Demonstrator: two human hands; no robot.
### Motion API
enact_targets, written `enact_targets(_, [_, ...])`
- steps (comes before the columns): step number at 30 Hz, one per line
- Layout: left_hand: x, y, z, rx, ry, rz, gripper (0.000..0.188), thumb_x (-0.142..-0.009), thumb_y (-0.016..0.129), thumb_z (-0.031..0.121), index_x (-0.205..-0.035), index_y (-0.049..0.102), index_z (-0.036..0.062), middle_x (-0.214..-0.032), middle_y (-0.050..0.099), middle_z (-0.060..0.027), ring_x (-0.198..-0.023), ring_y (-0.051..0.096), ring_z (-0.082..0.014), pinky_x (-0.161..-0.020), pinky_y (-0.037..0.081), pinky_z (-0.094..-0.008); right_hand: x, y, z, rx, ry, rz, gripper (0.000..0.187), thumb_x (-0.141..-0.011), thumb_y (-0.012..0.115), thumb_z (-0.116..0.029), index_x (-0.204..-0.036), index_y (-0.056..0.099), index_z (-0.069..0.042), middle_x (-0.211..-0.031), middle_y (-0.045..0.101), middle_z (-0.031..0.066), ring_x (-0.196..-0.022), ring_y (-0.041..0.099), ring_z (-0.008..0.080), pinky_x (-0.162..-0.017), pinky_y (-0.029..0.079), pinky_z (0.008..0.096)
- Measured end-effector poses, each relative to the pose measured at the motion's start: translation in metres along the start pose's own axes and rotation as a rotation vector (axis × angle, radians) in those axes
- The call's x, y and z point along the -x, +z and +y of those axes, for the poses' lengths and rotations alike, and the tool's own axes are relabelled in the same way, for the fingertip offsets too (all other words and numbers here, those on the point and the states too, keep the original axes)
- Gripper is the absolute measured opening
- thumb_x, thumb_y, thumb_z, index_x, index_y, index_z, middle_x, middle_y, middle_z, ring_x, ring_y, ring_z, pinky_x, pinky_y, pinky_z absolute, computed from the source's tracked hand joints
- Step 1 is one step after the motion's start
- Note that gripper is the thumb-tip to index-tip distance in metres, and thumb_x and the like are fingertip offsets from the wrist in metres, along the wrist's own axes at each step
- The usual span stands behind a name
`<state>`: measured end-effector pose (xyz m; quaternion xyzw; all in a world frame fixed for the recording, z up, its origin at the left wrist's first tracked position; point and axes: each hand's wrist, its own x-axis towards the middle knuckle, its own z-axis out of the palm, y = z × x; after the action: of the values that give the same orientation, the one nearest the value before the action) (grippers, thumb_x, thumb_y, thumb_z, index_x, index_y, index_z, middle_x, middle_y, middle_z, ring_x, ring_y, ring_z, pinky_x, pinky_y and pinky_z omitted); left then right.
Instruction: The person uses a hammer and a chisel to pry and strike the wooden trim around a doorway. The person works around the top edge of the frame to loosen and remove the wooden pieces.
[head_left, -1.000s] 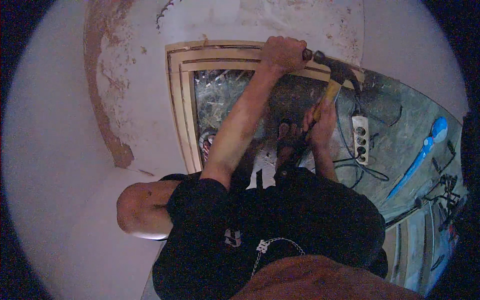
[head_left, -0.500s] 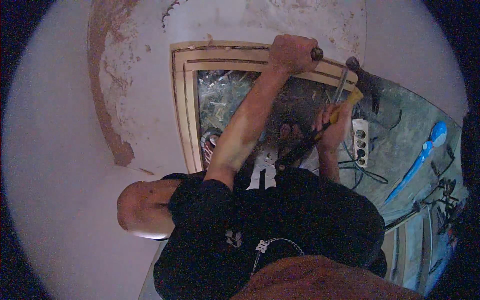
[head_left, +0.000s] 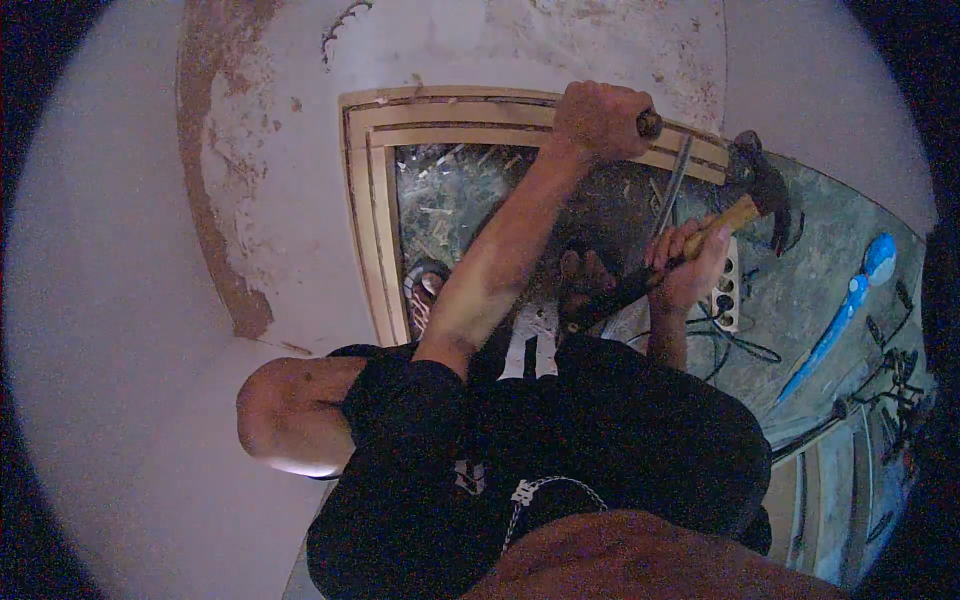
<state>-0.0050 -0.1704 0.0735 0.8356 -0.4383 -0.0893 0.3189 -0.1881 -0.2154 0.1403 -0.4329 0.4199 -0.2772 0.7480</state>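
Note:
My left hand (head_left: 600, 122) is closed in a fist around a tool handle (head_left: 650, 124) whose dark round butt sticks out on the right. The rest of that tool is hidden by the fist. It rests at the top rail of a pale wooden frame (head_left: 385, 220) with dark grooves. Wrapped round a yellow and black handle, my right hand (head_left: 690, 270) grips a claw hammer (head_left: 768, 195). The hammer's dark head is tilted up, apart from the tool butt. A narrow metal strip (head_left: 673, 185) slants between the two hands.
A white power strip (head_left: 728, 290) with a plugged dark cable lies right of my right hand. Farther right are a long blue object (head_left: 835, 325) and tangled dark items (head_left: 895, 385). Debris covers the floor inside the frame. A patchy plastered wall (head_left: 300, 180) stands behind and left.
The hammer has swung right and down, away from the tool butt, so its head shows more fully. My left fist has shifted slightly right and lower.

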Motion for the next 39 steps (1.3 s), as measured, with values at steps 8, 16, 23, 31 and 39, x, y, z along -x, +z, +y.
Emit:
enact_targets(8, [-0.002,0.009,0.003,-0.072,-0.042,-0.097,0.026,-0.067,0.065,0.036,-0.084,0.067,0.0164,-0.077,0.068,-0.0089,-0.072,0.067,-0.0286,-0.064,0.053,-0.044,0.004,-0.009,0.012,0.095,0.025,-0.055,0.032,-0.097,0.038,-0.042,-0.091,0.042,-0.01,-0.053,0.036,0.0026,-0.035,0.036,0.0142,-0.032,0.035,0.0289])
enact_targets(16, [-0.004,0.003,0.003,-0.119,-0.073,-0.15,0.029,-0.066,0.064,0.036,-0.085,0.068,0.0143,-0.077,0.068,-0.0104,-0.074,0.067,-0.0291,-0.066,0.054,-0.0433,0.009,-0.003,0.01,0.01,0.168,0.088,0.033,-0.097,0.038,-0.042,-0.088,0.043,-0.01,-0.056,0.041,0.0034,-0.036,0.039,0.0134,-0.032,0.035,0.0276])
enact_targets(23, [-0.003,0.005,0.001,-0.179,-0.123,-0.176,0.03,-0.073,0.061,0.041,-0.085,0.068,0.0144,-0.077,0.068,-0.0109,-0.075,0.067,-0.0286,-0.066,0.054,-0.043,0.013,-0.013,0.029,0.195,0.17,-0.053,0.03,-0.097,0.037,-0.039,-0.088,0.043,-0.011,-0.057,0.04,0.0027,-0.038,0.038,0.0126,-0.032,0.035,0.0267])
enact_targets(31, [0.003,-0.003,-0.022,-0.161,-0.099,-0.208,0.035,-0.071,0.063,0.048,-0.083,0.067,0.0152,-0.076,0.067,-0.0101,-0.073,0.067,-0.0296,-0.066,0.054,-0.044,0.02,0.003,0.029,0.218,0.271,-0.215,0.033,-0.098,0.035,-0.04,-0.087,0.041,-0.01,-0.057,0.039,0.0032,-0.038,0.038,0.0138,-0.032,0.035,0.0272])
enact_targets(39, [0.008,-0.004,-0.025,-0.195,-0.116,-0.174,0.032,-0.069,0.063,0.044,-0.082,0.066,0.0146,-0.075,0.067,-0.009,-0.071,0.067,-0.0292,-0.064,0.053,-0.0446,0.016,-0.004,0.044,0.251,0.237,-0.203,0.037,-0.097,0.034,-0.043,-0.087,0.042,-0.009,-0.054,0.039,0.0036,-0.035,0.037,0.0144,-0.031,0.035,0.0282])
